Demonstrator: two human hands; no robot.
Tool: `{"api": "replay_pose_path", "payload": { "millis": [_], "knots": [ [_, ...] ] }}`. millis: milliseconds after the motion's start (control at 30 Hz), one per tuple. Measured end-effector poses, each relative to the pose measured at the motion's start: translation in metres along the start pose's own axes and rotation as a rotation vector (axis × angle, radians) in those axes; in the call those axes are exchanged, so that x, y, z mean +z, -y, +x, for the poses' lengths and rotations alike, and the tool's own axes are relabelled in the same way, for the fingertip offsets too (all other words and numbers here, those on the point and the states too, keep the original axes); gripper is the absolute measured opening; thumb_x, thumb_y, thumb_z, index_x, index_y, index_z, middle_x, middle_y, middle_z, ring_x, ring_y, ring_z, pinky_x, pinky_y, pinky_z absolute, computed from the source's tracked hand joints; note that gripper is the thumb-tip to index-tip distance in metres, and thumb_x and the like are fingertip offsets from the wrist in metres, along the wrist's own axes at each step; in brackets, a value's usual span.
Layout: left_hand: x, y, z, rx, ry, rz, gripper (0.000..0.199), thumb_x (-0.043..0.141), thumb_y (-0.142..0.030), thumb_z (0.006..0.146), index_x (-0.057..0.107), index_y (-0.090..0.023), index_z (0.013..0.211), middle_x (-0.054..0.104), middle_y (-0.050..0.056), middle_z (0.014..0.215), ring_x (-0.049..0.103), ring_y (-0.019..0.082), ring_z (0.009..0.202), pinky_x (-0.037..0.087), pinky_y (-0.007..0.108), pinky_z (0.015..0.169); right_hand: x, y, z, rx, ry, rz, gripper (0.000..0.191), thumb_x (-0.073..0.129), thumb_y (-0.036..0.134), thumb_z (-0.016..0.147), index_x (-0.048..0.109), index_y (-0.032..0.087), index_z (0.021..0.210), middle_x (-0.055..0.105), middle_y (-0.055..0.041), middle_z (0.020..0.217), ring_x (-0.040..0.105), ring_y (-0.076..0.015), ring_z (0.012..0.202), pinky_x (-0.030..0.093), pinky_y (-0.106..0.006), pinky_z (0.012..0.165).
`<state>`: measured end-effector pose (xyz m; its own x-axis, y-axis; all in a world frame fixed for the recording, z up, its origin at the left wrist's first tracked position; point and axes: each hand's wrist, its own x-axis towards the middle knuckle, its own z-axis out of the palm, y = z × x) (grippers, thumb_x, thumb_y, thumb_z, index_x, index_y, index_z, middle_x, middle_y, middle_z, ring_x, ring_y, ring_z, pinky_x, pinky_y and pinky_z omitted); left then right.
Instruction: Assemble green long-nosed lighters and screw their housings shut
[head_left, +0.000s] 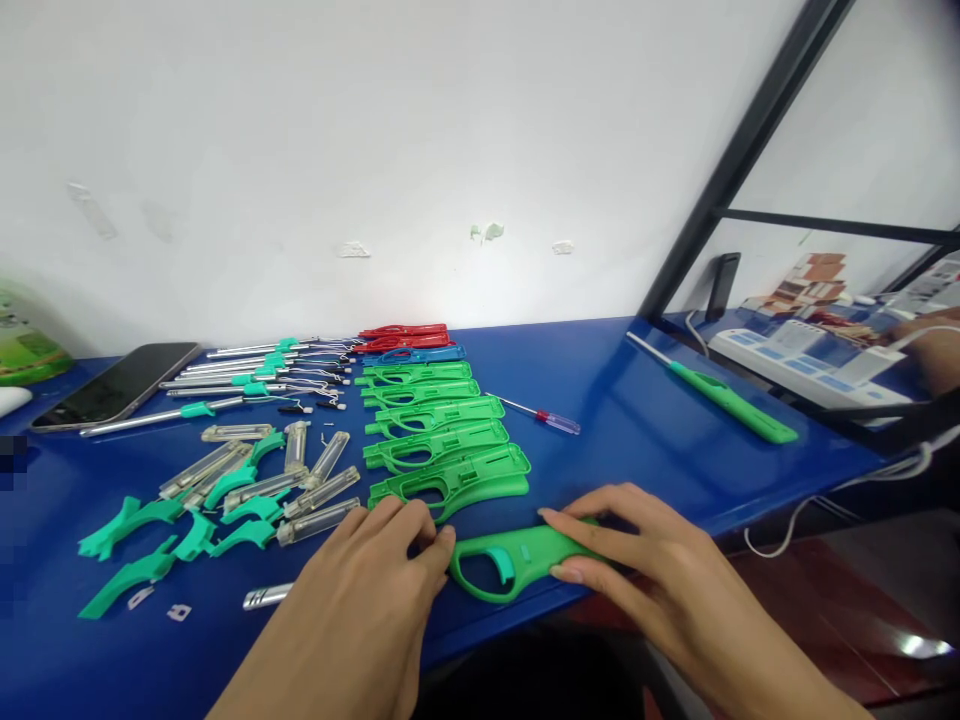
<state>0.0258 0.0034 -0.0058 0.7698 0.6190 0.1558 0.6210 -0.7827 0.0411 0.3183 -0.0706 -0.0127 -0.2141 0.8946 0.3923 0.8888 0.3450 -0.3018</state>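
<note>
A green gas lighter [525,555] with a teal trigger lies near the table's front edge, its trigger loop facing me. My right hand [637,545] is closed on its handle end, fingers above and thumb below. My left hand [375,575] grips the front end, hiding where the metal tube [266,597] joins the body; the tube's tip pokes out on the left. Just beyond are several open green handle shells [457,480] in a column, with a blue shell [424,354] and red shells [405,335] behind them.
Left of the shells lie clear fuel tanks [322,520], teal triggers [135,580], small white clips [178,612] and metal tubes with wires [225,385]. A phone [116,385] is at far left. A screwdriver [555,421] and another green lighter [735,405] lie right, near a black frame [720,190] and power strip [802,370].
</note>
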Motion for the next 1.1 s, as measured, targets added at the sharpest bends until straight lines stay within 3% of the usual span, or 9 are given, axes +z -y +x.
{"api": "replay_pose_path", "payload": {
  "millis": [233, 400, 500, 600, 700, 767, 833, 933, 1100],
  "knots": [
    [-0.003, -0.005, 0.002, 0.066, -0.04, 0.107, 0.045, 0.053, -0.003, 0.089, 0.076, -0.018, 0.125, 0.074, 0.008, 0.107, 0.071, 0.028, 0.102, 0.06, 0.051, 0.102, 0.009, -0.004, -0.005, 0.005, 0.005, 0.025, 0.033, 0.059, 0.044, 0.113, 0.07, 0.041, 0.145, 0.074, -0.0034, 0.124, 0.076, -0.0238, 0.107, 0.069, -0.043, 0.09],
    [-0.009, -0.01, 0.008, 0.109, -0.123, 0.136, 0.035, 0.051, -0.003, 0.088, 0.074, -0.017, 0.11, 0.075, 0.009, 0.107, 0.07, 0.029, 0.104, 0.058, 0.046, 0.099, 0.011, 0.001, -0.003, 0.032, 0.147, 0.109, 0.041, 0.068, 0.04, 0.11, 0.058, 0.045, 0.15, 0.067, -0.0026, 0.127, 0.07, -0.0257, 0.115, 0.061, -0.052, 0.104],
    [-0.011, -0.014, 0.008, 0.152, -0.222, 0.149, 0.04, 0.047, 0.0, 0.088, 0.073, -0.016, 0.113, 0.077, 0.009, 0.109, 0.07, 0.029, 0.106, 0.056, 0.044, 0.099, 0.011, 0.007, 0.008, -0.007, 0.207, 0.177, 0.042, 0.08, 0.04, 0.102, 0.06, 0.041, 0.139, 0.068, 0.0002, 0.129, 0.068, -0.0249, 0.117, 0.057, -0.047, 0.107],
    [-0.017, -0.01, 0.007, 0.151, -0.317, 0.121, 0.039, 0.047, -0.005, 0.098, 0.071, -0.02, 0.125, 0.077, 0.006, 0.11, 0.07, 0.027, 0.107, 0.053, 0.044, 0.103, 0.016, 0.009, 0.016, -0.056, 0.131, 0.229, 0.04, 0.084, 0.043, 0.098, 0.062, 0.037, 0.132, 0.073, 0.0032, 0.12, 0.071, -0.0215, 0.109, 0.057, -0.038, 0.098],
    [-0.025, 0.005, 0.003, 0.111, -0.367, 0.111, 0.039, 0.052, -0.02, 0.108, 0.062, -0.026, 0.145, 0.076, 0.006, 0.129, 0.068, 0.029, 0.121, 0.049, 0.047, 0.106, 0.024, 0.007, 0.019, -0.066, 0.029, 0.235, 0.038, 0.08, 0.051, 0.1, 0.063, 0.036, 0.13, 0.076, 0.0037, 0.113, 0.072, -0.02, 0.098, 0.058, -0.035, 0.087],
    [-0.029, 0.016, 0.001, 0.072, -0.397, 0.155, 0.044, 0.053, -0.021, 0.108, 0.057, -0.025, 0.151, 0.073, 0.008, 0.139, 0.066, 0.033, 0.127, 0.045, 0.051, 0.108, 0.029, 0.005, 0.018, -0.064, -0.025, 0.237, 0.038, 0.078, 0.055, 0.101, 0.064, 0.035, 0.13, 0.076, 0.0029, 0.11, 0.073, -0.0192, 0.095, 0.058, -0.033, 0.084],
    [-0.029, 0.023, 0.001, 0.067, -0.415, 0.177, 0.037, 0.052, -0.015, 0.107, 0.063, -0.024, 0.141, 0.077, 0.007, 0.129, 0.07, 0.032, 0.118, 0.044, 0.053, 0.108, 0.032, 0.005, 0.017, -0.072, -0.069, 0.245, 0.038, 0.078, 0.056, 0.101, 0.065, 0.034, 0.13, 0.076, 0.0028, 0.108, 0.074, -0.0175, 0.092, 0.059, -0.03, 0.082],
    [-0.025, 0.023, 0.007, 0.156, -0.378, 0.106, 0.032, 0.049, -0.004, 0.105, 0.07, -0.021, 0.122, 0.079, -0.001, 0.101, 0.074, 0.023, 0.092, 0.05, 0.044, 0.096, 0.032, 0.005, 0.016, -0.099, -0.103, 0.258, 0.039, 0.081, 0.055, 0.1, 0.067, 0.035, 0.13, 0.077, 0.004, 0.105, 0.076, -0.014, 0.088, 0.06, -0.025, 0.078],
    [-0.015, 0.007, 0.015, 0.199, -0.363, 0.137, 0.044, 0.049, 0.004, 0.093, 0.069, -0.013, 0.129, 0.08, 0.002, 0.099, 0.076, 0.023, 0.089, 0.056, 0.043, 0.092, 0.027, 0.003, 0.015, -0.152, -0.151, 0.274, 0.044, 0.082, 0.055, 0.098, 0.072, 0.035, 0.135, 0.078, 0.0041, 0.104, 0.077, -0.0107, 0.085, 0.06, -0.018, 0.077]
  ]
}}
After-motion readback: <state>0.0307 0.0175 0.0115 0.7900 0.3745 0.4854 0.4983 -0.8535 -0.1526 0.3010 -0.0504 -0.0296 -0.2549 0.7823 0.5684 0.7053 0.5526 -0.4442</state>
